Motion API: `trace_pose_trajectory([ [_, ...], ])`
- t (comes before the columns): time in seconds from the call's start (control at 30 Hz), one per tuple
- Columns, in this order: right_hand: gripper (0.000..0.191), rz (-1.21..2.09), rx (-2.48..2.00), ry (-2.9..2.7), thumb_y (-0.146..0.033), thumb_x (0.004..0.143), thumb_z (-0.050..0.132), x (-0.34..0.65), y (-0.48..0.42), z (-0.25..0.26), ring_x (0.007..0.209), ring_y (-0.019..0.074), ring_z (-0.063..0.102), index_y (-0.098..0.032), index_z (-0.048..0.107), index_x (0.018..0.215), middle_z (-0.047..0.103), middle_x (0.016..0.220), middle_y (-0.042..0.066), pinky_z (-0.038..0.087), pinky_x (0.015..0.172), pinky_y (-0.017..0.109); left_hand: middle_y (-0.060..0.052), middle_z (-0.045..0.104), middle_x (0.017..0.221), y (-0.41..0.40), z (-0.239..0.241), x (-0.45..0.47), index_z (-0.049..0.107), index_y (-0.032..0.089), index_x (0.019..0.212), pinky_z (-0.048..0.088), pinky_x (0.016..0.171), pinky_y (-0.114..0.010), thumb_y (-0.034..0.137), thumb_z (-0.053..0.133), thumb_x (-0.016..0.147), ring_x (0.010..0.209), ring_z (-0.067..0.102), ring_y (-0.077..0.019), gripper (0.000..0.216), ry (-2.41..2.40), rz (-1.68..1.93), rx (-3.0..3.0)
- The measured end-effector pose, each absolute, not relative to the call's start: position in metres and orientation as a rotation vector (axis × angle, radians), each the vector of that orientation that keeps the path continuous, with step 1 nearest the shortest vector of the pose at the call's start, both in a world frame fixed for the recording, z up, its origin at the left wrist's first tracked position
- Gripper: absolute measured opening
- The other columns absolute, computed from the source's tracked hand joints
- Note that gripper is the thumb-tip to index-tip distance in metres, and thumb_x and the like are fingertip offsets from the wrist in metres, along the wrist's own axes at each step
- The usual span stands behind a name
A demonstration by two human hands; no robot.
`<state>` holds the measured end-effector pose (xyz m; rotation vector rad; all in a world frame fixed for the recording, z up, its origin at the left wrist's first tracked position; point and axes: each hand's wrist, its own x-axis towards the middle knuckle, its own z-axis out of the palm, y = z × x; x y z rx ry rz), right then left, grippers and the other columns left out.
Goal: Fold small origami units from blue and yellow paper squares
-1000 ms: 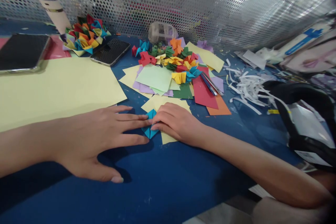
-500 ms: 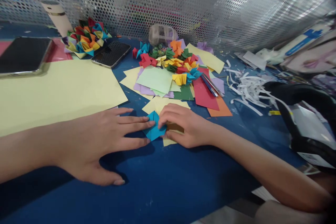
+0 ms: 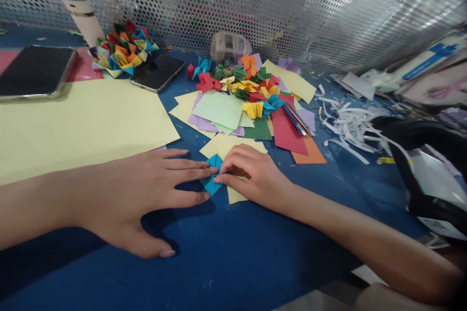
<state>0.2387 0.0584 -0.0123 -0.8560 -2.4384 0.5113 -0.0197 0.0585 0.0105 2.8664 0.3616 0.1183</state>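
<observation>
A small blue folded paper (image 3: 211, 186) lies on the dark blue table with creases across it. My left hand (image 3: 134, 199) is spread flat, and its fingertips press down the paper's left side. From the right, my right hand (image 3: 255, 172) has thumb and forefinger pinched on the paper's right corner, which is turned in toward the middle. Its fingers partly cover that corner. Yellow paper sheets (image 3: 237, 195) lie under and behind my right hand.
Behind my hands is a pile of coloured sheets (image 3: 219, 109) with folded paper pieces (image 3: 251, 85) and pens (image 3: 296, 119). Two phones (image 3: 158, 73), a paper flower ball (image 3: 122, 53) and a large yellow sheet (image 3: 83, 126) are at left. White paper strips (image 3: 346, 129) lie at right.
The blue paper's right corner has been folded inward to the left. My right thumb and forefinger have moved left with it, while my left hand stays in place.
</observation>
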Motion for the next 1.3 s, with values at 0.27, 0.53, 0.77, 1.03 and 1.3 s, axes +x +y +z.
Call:
trace_pose_trajectory([
  [0.27, 0.025, 0.513, -0.912, -2.43, -0.035, 0.092, 0.06, 0.2357, 0.0565, -0.0111, 0.076, 0.0157, 0.054, -0.017, 0.058, 0.076, 0.061, 0.076, 0.003, 0.043, 0.071, 0.029, -0.015, 0.044, 0.148, 0.0582, 0.0125, -0.0182, 0.055, 0.026, 0.132, 0.034, 0.11, -0.055, 0.057, 0.061, 0.078, 0.13, 0.049, -0.0381, 0.063, 0.339, 0.11, 2.867],
  [0.53, 0.017, 0.576, -1.002, -2.388, -0.03, 0.087, 0.067, 0.2359, 0.0546, -0.0081, 0.07, 0.0132, 0.051, -0.017, 0.056, 0.086, 0.054, 0.074, -0.001, 0.04, 0.067, 0.026, -0.013, 0.045, 0.148, 0.0558, 0.0085, -0.0196, 0.039, 0.022, 0.146, 0.027, 0.115, -0.051, 0.055, 0.06, 0.079, 0.134, 0.045, -0.0348, 0.078, 0.366, 0.131, 2.836],
  [0.77, 0.009, 0.535, -0.984, -2.423, -0.02, 0.088, 0.061, 0.2346, 0.0524, -0.0078, 0.07, 0.0137, 0.047, -0.018, 0.053, 0.087, 0.051, 0.074, -0.001, 0.038, 0.067, 0.026, -0.012, 0.04, 0.152, 0.0562, 0.0081, -0.0186, 0.044, 0.026, 0.144, 0.04, 0.107, -0.053, 0.059, 0.061, 0.075, 0.125, 0.051, -0.0408, 0.078, 0.44, 0.127, 2.868],
  [1.03, 0.008, 0.532, -0.985, -2.444, -0.013, 0.089, 0.054, 0.2351, 0.0512, -0.0074, 0.072, 0.0149, 0.045, -0.019, 0.051, 0.086, 0.052, 0.076, 0.0, 0.037, 0.069, 0.028, -0.013, 0.05, 0.143, 0.0567, 0.0128, -0.0154, 0.045, 0.023, 0.142, 0.041, 0.107, -0.051, 0.059, 0.059, 0.078, 0.12, 0.055, -0.0385, 0.075, 0.407, 0.103, 2.871],
  [1.3, 0.006, 0.483, -1.043, -2.458, -0.014, 0.087, 0.054, 0.232, 0.0503, -0.0068, 0.072, 0.0157, 0.044, -0.018, 0.051, 0.087, 0.053, 0.076, 0.001, 0.034, 0.069, 0.029, -0.012, 0.048, 0.146, 0.0556, 0.0088, -0.0176, 0.046, 0.023, 0.142, 0.042, 0.106, -0.05, 0.059, 0.062, 0.075, 0.124, 0.053, -0.0396, 0.078, 0.429, 0.127, 2.851],
])
